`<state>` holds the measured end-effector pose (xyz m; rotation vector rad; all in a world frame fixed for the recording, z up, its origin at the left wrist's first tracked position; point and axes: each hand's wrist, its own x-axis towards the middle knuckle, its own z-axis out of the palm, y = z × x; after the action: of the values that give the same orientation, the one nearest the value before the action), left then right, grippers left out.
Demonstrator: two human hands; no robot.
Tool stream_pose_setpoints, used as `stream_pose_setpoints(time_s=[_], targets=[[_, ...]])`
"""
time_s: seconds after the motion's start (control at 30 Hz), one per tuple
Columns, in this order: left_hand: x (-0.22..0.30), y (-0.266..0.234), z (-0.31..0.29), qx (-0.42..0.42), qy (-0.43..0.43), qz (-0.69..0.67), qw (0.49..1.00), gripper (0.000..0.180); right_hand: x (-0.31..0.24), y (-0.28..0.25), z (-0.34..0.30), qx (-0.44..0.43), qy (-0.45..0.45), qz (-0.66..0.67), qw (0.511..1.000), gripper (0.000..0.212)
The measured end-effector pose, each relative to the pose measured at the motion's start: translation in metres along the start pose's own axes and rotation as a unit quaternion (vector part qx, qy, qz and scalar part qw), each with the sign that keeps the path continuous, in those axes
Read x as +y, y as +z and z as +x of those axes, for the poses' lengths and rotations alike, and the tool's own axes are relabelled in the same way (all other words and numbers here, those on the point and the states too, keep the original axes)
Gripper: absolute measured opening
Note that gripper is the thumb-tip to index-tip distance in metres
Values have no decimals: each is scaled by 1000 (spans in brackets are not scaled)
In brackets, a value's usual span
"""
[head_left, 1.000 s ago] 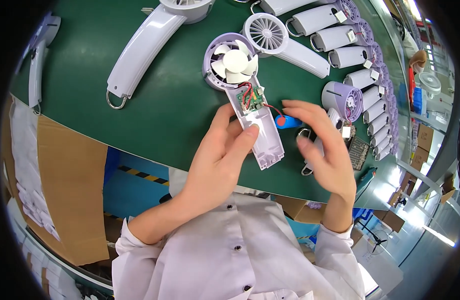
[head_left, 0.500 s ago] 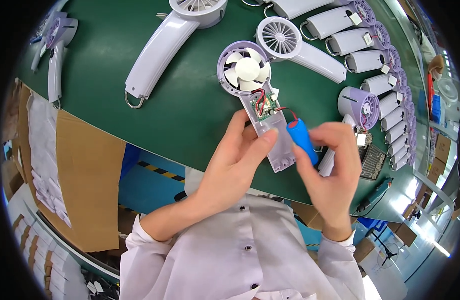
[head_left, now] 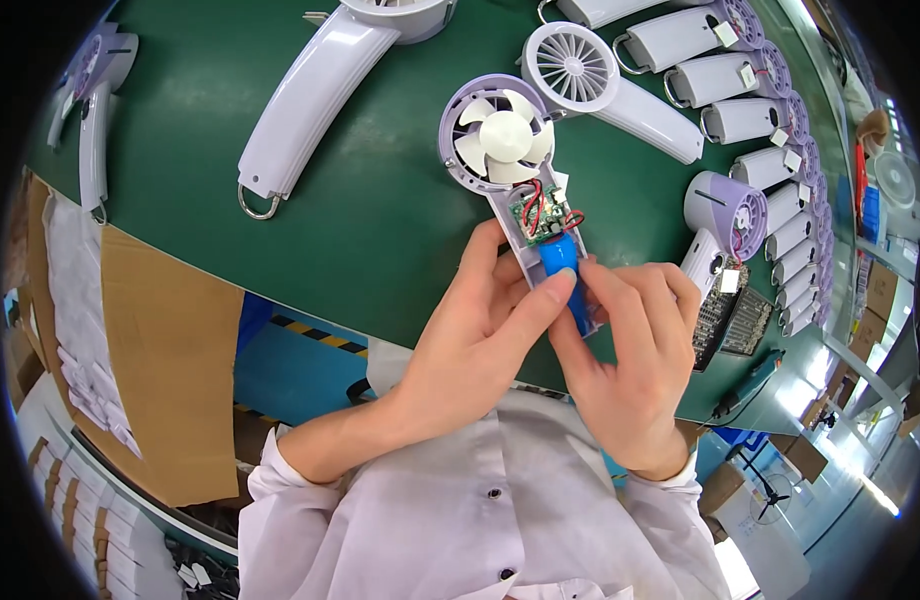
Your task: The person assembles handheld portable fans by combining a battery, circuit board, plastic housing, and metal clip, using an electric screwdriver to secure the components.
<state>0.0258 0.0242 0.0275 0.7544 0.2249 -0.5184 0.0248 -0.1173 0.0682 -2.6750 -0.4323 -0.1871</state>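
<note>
My left hand [head_left: 465, 340] is closed around the open handle of a lilac handheld fan [head_left: 510, 228], its thumb pressing on a blue cylindrical battery [head_left: 557, 252]. The battery lies lengthwise in the handle, below a small green circuit board [head_left: 529, 222] with red wires. White fan blades [head_left: 505, 136] show in the round head. My right hand [head_left: 630, 345] closes its thumb and fingers about the battery's lower part and the handle's edge; its fingertips are partly hidden.
Another handheld fan [head_left: 640, 122] lies just beyond the held one, and a larger one [head_left: 315, 100] to the left. Several fan bodies [head_left: 735, 120] line the right side of the green table [head_left: 310, 265]. Circuit board panels [head_left: 745, 322] and an electric screwdriver [head_left: 750, 385] lie at right.
My right hand has brought the battery leftward from beside the handle into it. My left thumb now rests on the battery. The red battery wire is now bunched by the circuit board.
</note>
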Motion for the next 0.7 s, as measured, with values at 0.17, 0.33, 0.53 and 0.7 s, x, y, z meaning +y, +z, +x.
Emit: stream_pose_setpoints(time_s=[0.17, 0.33, 0.53, 0.7], targets=[[1, 2, 1, 11, 9, -8, 1000, 41, -1, -5, 1, -20, 3, -23, 1000, 40], [1, 4, 4, 24, 8, 16, 1000, 39, 3, 1, -3, 8, -33, -46, 998, 41], [-1, 7, 4, 26, 16, 34, 999, 39, 5, -2, -3, -11, -25, -10, 1000, 42], [5, 7, 4, 20, 9, 45, 999, 42, 8, -7, -2, 0, -15, 49, 999, 44]])
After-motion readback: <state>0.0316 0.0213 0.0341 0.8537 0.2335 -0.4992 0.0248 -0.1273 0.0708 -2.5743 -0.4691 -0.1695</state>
